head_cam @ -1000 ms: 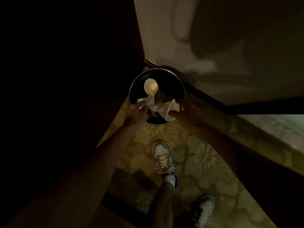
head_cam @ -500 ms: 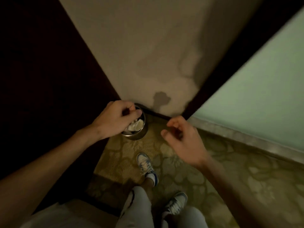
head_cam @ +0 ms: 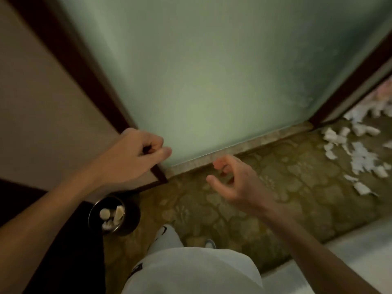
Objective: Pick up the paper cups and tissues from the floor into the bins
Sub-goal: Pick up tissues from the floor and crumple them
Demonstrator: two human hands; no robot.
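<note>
Head view: the left hand [head_cam: 131, 153] is curled into a fist, fingers pressed together, holding nothing. The right hand [head_cam: 235, 183] has its fingers loosely spread, empty. Paper cups [head_cam: 118, 213] sit inside the bin [head_cam: 130, 220] at lower left. Blurred white litter [head_cam: 358, 155], probably tissues and cups, lies on the carpet [head_cam: 286, 187] far right.

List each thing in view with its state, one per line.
Bin, upright, holds cups and tissue.
Paper cups, tilted inside the bin.
Left hand, fingers curled, empty.
Right hand, fingers loosely curled, empty.
Scattered tissues and cups, lying on the carpet, not yet picked up.
</note>
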